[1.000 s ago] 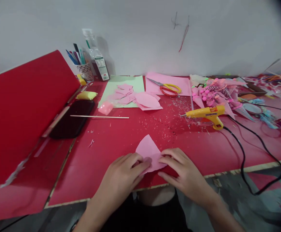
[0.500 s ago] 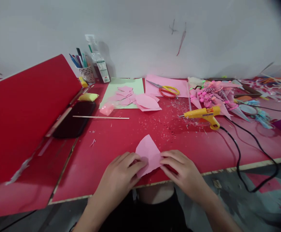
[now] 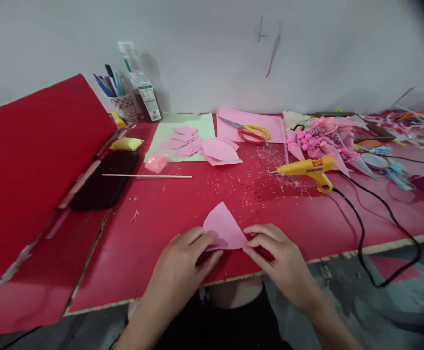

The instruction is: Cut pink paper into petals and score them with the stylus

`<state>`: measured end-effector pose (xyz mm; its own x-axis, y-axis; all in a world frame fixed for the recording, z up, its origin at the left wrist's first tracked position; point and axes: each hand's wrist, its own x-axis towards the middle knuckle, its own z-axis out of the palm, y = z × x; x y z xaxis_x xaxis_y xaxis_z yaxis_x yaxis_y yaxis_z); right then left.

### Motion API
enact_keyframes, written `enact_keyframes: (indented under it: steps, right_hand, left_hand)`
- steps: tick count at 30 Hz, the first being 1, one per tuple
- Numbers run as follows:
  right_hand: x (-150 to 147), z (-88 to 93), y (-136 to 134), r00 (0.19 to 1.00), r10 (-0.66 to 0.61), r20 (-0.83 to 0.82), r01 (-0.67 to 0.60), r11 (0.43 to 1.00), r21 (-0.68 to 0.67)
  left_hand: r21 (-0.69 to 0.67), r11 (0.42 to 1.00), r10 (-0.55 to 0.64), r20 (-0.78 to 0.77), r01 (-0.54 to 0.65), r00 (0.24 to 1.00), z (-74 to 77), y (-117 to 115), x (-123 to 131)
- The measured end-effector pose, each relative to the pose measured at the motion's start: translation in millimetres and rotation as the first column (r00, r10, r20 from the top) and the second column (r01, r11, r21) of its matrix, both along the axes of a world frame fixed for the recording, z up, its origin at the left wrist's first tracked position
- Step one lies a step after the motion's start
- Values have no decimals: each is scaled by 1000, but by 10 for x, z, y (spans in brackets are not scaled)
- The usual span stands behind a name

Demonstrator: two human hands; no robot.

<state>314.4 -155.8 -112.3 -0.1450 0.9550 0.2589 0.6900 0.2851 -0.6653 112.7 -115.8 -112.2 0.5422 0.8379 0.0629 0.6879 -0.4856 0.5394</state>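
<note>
A pink piece of paper (image 3: pixel 223 224) with a pointed top lies between my hands near the table's front edge. My left hand (image 3: pixel 186 257) grips its lower left side between thumb and fingers. At its right corner, my right hand (image 3: pixel 273 250) pinches the paper with thumb and fingertips. The paper's lower edge looks curled or folded, partly hidden by the left fingers. Farther back, more pink paper pieces (image 3: pixel 221 150) rest partly on a pale green sheet (image 3: pixel 153 143).
A yellow glue gun (image 3: pixel 306 170) with a black cord lies to the right, beside a pile of pink cones (image 3: pixel 328 138). Scissors (image 3: pixel 250 132) rest on pink paper at the back. Leftward are a thin stick (image 3: pixel 146 176), a black phone (image 3: pixel 106 182) and a red board (image 3: pixel 40 170).
The paper's lower part has been turned up, so its bottom edge now looks straighter and higher. Both hands stay on it. The view has shifted slightly.
</note>
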Motion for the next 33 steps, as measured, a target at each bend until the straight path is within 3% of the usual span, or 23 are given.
enact_keyframes:
  steps: [16,25,33]
  right_hand:
    - [-88,-32,41,981,-173,85,172,985,25]
    - [-10,8,34,988,-125,93,126,992,-13]
    - [27,-20,-48,996,-38,76,32,996,84]
  left_hand:
    - [101,994,45,-9,-44,999,-36,42,12]
    - [80,996,24,10,-24,1000,-44,32,-11]
    - [218,966,-143,1,139,990,-79,5,-21]
